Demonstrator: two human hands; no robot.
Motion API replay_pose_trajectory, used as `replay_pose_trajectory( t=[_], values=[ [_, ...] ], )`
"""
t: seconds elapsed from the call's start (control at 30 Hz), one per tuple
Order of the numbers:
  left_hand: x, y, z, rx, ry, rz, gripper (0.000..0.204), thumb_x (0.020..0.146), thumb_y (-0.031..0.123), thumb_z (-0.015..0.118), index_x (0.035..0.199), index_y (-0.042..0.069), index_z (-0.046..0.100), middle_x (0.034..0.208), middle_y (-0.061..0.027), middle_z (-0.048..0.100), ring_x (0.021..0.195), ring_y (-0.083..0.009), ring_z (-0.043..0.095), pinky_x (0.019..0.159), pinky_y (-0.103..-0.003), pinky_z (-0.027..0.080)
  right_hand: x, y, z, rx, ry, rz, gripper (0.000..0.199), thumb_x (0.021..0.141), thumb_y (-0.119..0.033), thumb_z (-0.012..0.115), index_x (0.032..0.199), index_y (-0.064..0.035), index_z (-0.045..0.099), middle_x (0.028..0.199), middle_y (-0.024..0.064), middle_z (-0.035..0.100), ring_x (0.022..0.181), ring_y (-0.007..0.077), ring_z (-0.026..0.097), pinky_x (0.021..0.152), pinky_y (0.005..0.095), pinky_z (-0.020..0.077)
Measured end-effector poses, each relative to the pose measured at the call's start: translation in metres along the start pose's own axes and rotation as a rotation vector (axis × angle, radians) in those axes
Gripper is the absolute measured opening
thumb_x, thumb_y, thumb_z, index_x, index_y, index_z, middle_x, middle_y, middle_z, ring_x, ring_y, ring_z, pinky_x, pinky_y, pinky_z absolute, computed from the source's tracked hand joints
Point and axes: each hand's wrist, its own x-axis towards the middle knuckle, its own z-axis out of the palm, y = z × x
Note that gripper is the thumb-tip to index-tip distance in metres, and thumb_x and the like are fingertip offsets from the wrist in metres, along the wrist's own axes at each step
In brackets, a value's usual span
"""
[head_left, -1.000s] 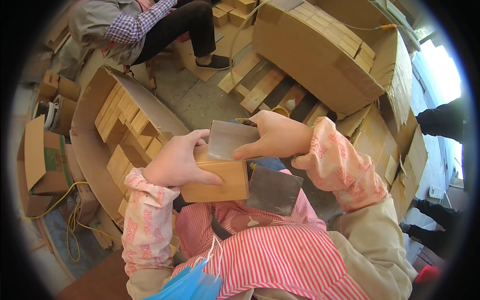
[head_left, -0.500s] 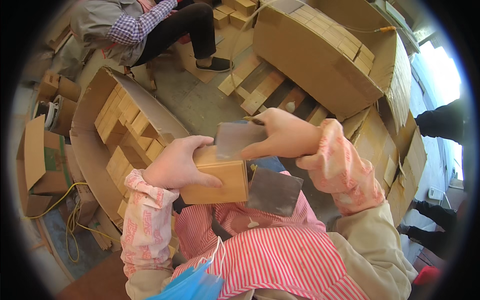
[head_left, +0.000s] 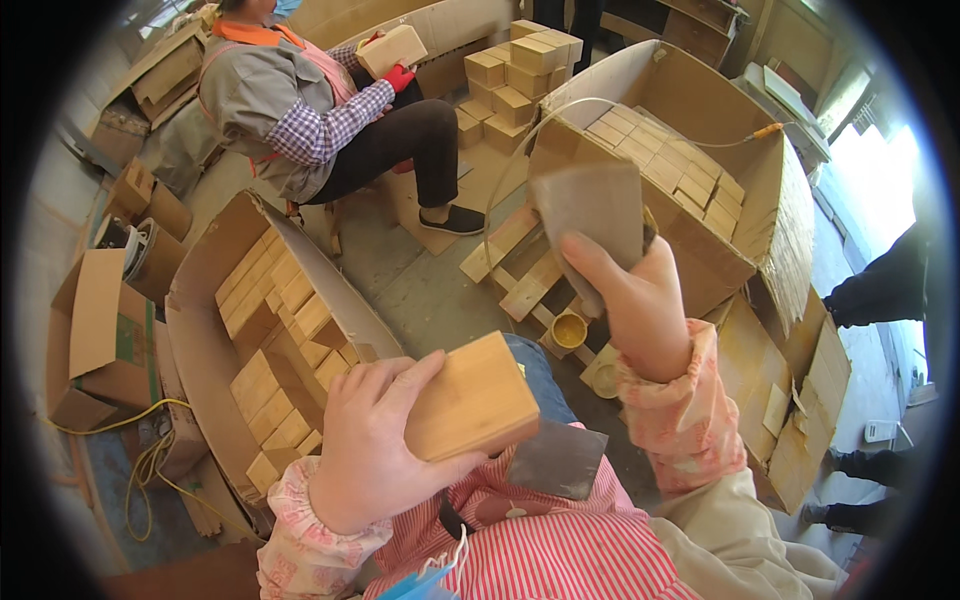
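Grey concrete floor [head_left: 420,290], cardboard boxes around. Left hand [head_left: 372,447] clamped smooth tan rectangular wooden block [head_left: 473,397]; right hand [head_left: 632,305], raised apart, pinched grey sandpaper sheet [head_left: 590,212].

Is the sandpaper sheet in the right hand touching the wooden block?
Apart. The head view shows the sandpaper lifted clear above the block, with floor visible between them.

Open brown cardboard boxes [head_left: 215,330] and [head_left: 700,190] hold wooden blocks; another [head_left: 95,340], perhaps green-labelled, sits far left.
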Motion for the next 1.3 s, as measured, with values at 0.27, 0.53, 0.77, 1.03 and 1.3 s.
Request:
replay_pose_trajectory(
  t=[0.27, 0.53, 0.77, 1.03, 1.3],
  values=[
    [0.032, -0.003, 0.04, -0.511, -0.123, -0.015, 0.069, 0.076, 0.035, 0.091, 0.133, 0.002, 0.07, 0.119, -0.0174, 0.074, 0.113, -0.0334, 0.07, 0.104, -0.041, 0.05, 0.033, 0.006, 0.129, -0.53, -0.096, -0.772, 0.023, 0.089, -0.019, 0.084, 0.088, -0.0056, 0.065, 0.078, 0.0148, 0.064, 0.067, 0.0295, 0.065, 0.062, 0.0362, 0.0526],
    [0.041, -0.095, 0.032, -0.577, -0.589, -0.376, 0.08, 0.069, 0.03, 0.099, 0.136, -0.001, 0.07, 0.122, -0.0126, 0.075, 0.114, -0.0219, 0.069, 0.103, -0.035, 0.052, 0.0, 0.09, -0.051, -0.305, -0.009, 0.292, 0.032, 0.093, -0.021, 0.079, 0.116, 0.001, 0.072, 0.093, 0.0048, 0.074, 0.075, 0.0107, 0.066, 0.06, 0.0296, 0.0522],
    [0.046, -0.112, 0.048, -0.683, -0.597, -0.384, 0.078, 0.07, 0.028, 0.1, 0.136, -0.001, 0.07, 0.123, -0.0106, 0.074, 0.115, -0.0197, 0.068, 0.106, -0.034, 0.051, -0.064, 0.111, -0.047, -0.01, 0.012, 0.508, 0.028, 0.095, -0.017, 0.081, 0.115, 0.0015, 0.074, 0.097, 0.0042, 0.076, 0.08, 0.0124, 0.07, 0.068, 0.0298, 0.0559],
    [0.047, -0.119, 0.055, -0.75, -0.615, -0.442, 0.075, 0.07, 0.021, 0.099, 0.136, -0.001, 0.07, 0.123, -0.0093, 0.075, 0.115, -0.018, 0.068, 0.107, -0.034, 0.051, -0.065, 0.118, -0.001, 0.044, -0.112, 0.425, 0.026, 0.095, -0.01, 0.08, 0.117, 0.003, 0.075, 0.104, 0.0053, 0.078, 0.089, 0.0115, 0.071, 0.078, 0.0295, 0.058],
    [0.047, -0.113, 0.053, -0.73, -0.605, -0.454, 0.073, 0.069, 0.018, 0.098, 0.135, -0.001, 0.071, 0.121, -0.0088, 0.075, 0.112, -0.0171, 0.068, 0.105, -0.033, 0.051, -0.066, 0.114, 0.012, -0.222, -0.1, 0.349, 0.03, 0.092, -0.015, 0.081, 0.114, 0.0036, 0.075, 0.102, 0.0065, 0.079, 0.089, 0.0099, 0.071, 0.078, 0.029, 0.0583]
  ],
)
